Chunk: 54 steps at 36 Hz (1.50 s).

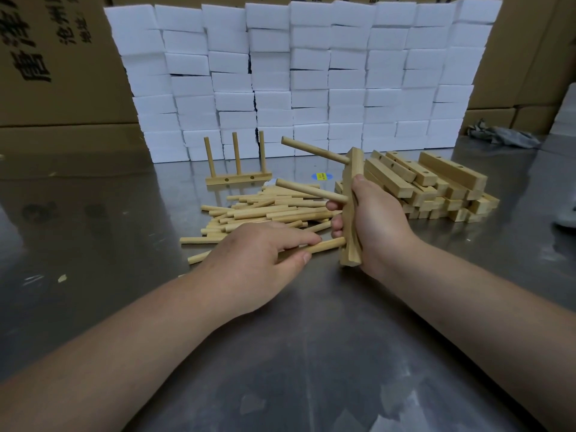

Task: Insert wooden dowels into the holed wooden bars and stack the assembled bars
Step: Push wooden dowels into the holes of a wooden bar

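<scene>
My right hand [377, 226] grips a holed wooden bar [353, 169] held upright on end. Two dowels stick out of the bar to the left, an upper dowel [311, 149] and a middle dowel [307, 190]. My left hand [258, 260] pinches a third dowel [327, 245] whose tip sits at the bar's lowest hole. A loose dowel pile [265, 213] lies behind my left hand. An assembled bar with three upright dowels [238, 177] stands further back. A heap of bare holed bars [436, 188] lies right of my right hand.
The work surface is a shiny metal table [311, 353]. A wall of white foam blocks [296, 73] stands along the back, with cardboard boxes [56, 63] behind and left. A grey rag [501, 135] lies at the far right. A small wood chip [61, 278] lies at left.
</scene>
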{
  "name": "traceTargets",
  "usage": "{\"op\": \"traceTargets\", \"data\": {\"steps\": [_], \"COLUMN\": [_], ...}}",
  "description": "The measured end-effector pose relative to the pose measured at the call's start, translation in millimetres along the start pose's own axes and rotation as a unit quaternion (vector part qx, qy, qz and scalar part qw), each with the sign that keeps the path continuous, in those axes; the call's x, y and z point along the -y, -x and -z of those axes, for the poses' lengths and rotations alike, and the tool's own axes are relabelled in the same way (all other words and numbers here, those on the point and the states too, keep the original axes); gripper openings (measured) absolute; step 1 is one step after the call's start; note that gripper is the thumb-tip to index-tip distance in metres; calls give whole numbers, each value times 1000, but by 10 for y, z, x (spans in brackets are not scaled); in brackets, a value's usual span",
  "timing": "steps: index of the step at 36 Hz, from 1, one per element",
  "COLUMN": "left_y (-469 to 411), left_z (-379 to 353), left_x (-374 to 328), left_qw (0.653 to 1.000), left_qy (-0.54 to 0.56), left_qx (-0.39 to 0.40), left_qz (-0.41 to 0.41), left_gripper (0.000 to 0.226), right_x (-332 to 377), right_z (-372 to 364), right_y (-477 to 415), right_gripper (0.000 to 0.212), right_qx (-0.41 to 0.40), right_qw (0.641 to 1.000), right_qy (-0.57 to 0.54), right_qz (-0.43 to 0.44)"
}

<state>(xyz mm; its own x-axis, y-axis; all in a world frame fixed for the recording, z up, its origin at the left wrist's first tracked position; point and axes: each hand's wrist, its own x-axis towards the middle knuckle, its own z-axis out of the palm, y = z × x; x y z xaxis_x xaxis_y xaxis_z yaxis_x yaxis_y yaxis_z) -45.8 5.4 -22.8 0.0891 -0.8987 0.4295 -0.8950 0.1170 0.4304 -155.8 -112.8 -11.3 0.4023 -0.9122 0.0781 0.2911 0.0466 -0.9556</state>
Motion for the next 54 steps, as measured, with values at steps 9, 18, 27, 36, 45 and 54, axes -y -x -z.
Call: {"op": "traceTargets", "data": {"steps": [9, 18, 27, 36, 45, 54], "left_y": [7, 5, 13, 9, -3, 8], "left_z": [7, 34, 50, 58, 79, 103], "left_x": [-12, -43, -91, -113, -135, -126], "left_qw": [1000, 999, 996, 993, 978, 874], "left_qy": [15, 44, 79, 90, 163, 396], "left_qx": [-3, 3, 0, 34, 64, 175], "left_qz": [-14, -5, 29, 67, 114, 222], "left_gripper": [28, 26, 31, 14, 21, 26], "right_x": [18, 45, 65, 87, 86, 97], "right_z": [-4, -15, -36, -38, -40, -50], "right_y": [4, 72, 145, 220, 257, 301], "right_gripper": [29, 27, 29, 26, 25, 29], "right_qx": [5, 39, 68, 79, 86, 109], "right_qw": [1000, 999, 996, 990, 985, 982], "right_qy": [-14, -9, 45, 97, 102, 84], "right_qz": [-11, -4, 29, 65, 105, 127]}}
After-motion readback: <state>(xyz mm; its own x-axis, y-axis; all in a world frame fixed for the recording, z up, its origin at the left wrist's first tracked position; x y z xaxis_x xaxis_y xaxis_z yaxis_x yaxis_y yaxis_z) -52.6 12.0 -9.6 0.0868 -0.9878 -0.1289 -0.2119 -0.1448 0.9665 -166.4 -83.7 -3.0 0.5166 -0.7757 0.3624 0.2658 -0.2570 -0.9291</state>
